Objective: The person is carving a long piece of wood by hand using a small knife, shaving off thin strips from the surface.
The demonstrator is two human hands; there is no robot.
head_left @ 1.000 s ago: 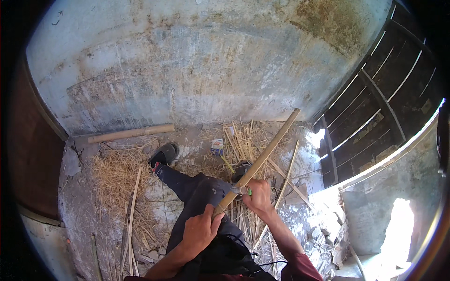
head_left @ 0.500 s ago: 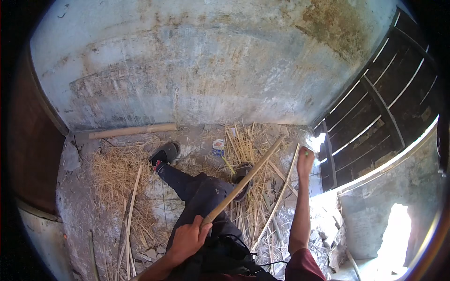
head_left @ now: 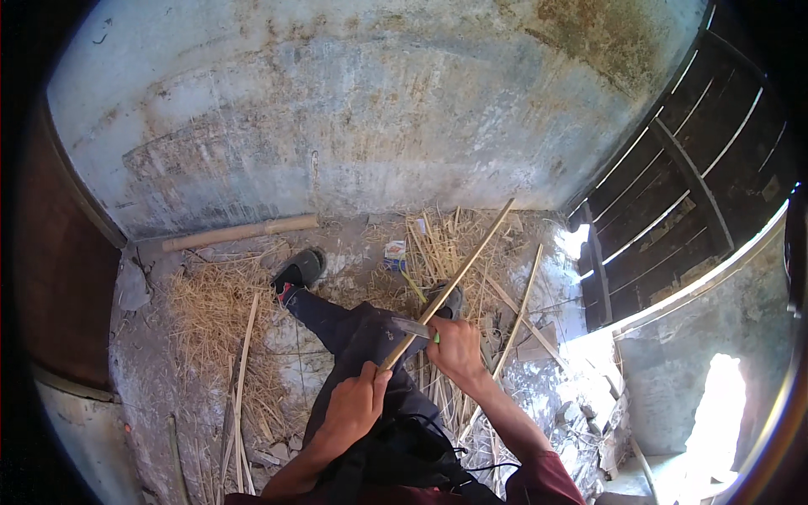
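Observation:
My left hand [head_left: 353,402] is closed around the near end of a long bamboo strip [head_left: 474,254]. The strip slants up and away to the right, over my dark trouser leg. In my right hand [head_left: 459,349] is a knife [head_left: 410,327], a bit of green handle showing at the fist. Its blade lies across the bamboo strip, a little beyond my left hand, and seems to touch it. My fingers hide most of the handle.
Loose shavings [head_left: 210,324] and split strips [head_left: 244,370] litter the floor around my shoes. A thick bamboo pole [head_left: 240,234] lies along the stained wall [head_left: 353,126]. A small box [head_left: 395,255] sits between my feet. Dark slatted boards [head_left: 673,185] stand at right.
My right hand has come from far out on the right in to the bamboo strip, with the knife blade now across it. The strip has turned slightly and looks narrower.

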